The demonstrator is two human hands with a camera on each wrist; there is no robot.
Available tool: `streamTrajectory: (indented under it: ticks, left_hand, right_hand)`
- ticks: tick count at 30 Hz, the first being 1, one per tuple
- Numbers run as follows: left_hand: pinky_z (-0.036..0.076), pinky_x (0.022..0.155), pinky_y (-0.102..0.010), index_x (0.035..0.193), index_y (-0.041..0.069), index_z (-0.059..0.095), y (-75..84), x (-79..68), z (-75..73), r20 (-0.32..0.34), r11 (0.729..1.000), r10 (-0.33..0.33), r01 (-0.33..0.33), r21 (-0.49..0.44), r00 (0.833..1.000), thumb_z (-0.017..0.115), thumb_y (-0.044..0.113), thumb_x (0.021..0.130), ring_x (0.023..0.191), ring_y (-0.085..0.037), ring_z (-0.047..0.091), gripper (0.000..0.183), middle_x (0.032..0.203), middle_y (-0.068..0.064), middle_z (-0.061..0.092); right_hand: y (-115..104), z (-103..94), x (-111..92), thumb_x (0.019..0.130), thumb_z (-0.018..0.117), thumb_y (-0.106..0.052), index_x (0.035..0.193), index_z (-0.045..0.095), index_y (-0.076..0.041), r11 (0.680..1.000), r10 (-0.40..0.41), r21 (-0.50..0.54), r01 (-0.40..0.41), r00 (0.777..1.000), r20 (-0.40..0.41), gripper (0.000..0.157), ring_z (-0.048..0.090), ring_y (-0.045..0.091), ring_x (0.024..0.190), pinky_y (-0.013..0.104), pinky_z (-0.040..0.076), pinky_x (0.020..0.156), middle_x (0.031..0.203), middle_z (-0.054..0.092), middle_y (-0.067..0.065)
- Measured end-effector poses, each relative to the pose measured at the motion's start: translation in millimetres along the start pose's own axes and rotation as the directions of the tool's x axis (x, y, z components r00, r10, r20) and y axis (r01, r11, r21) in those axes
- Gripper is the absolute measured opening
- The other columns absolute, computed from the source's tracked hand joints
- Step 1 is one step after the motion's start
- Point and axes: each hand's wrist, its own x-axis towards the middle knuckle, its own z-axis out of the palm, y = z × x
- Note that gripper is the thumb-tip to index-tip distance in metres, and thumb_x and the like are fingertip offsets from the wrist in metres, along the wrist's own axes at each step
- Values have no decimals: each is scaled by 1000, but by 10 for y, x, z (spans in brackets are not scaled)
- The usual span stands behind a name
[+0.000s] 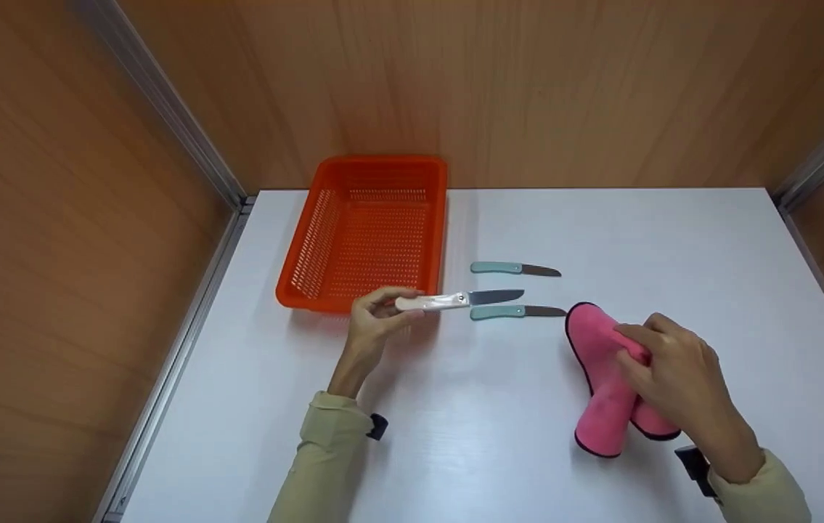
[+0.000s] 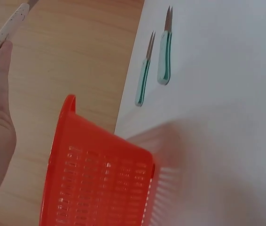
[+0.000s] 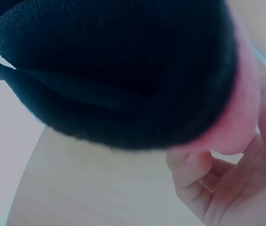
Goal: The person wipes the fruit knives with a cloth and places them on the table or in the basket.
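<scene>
Set at the back left corner of the smooth white table (image 1: 484, 436): orange-red perforated plastic basket (image 1: 386, 243). Pinched in the right hand (image 1: 676, 374), toward the table's right edge: pink, round-lobed, soft-fabric article (image 1: 600, 374) with black edging. Gripped in the left hand (image 1: 370, 330), raised near the basket's front right corner: white-handled metal-bladed knife (image 1: 433, 301). Laid parallel, right of the basket: two mint-green-handled knives (image 1: 499, 268).
</scene>
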Motion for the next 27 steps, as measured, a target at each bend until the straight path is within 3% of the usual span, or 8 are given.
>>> streamTrajectory:
  ticks: [14, 20, 27]
  left_hand:
    - [55, 82, -40, 115, -9, 58, 224, 167, -612, -108, 998, -60, 62, 10, 992, 75, 1, 78, 95, -31, 64, 42, 113, -23, 60]
    - [55, 82, -39, 118, -8, 58, 287, 234, -801, -136, 995, -86, 92, 40, 987, 71, -1, 81, 95, -29, 65, 40, 114, -21, 61]
    - [55, 83, -38, 120, -5, 60, 314, 357, -967, -138, 986, -157, 164, 38, 978, 63, -9, 85, 101, -32, 64, 35, 124, -31, 53]
  right_hand:
    - [83, -44, -56, 70, 66, 1, 88, 74, -3, 999, 52, 0, -52, 998, 32, 21, 38, 12, 53, 24, 30, 42, 68, 50, 3]
    - [117, -61, -75, 69, 66, 0, 87, 74, -3, 998, 57, -8, -57, 998, 40, 20, 38, 12, 53, 24, 30, 41, 67, 50, 2]
    - [165, -82, -96, 69, 67, 1, 88, 74, -4, 999, 45, -21, -44, 998, 34, 21, 36, 11, 52, 22, 29, 40, 67, 50, 1]
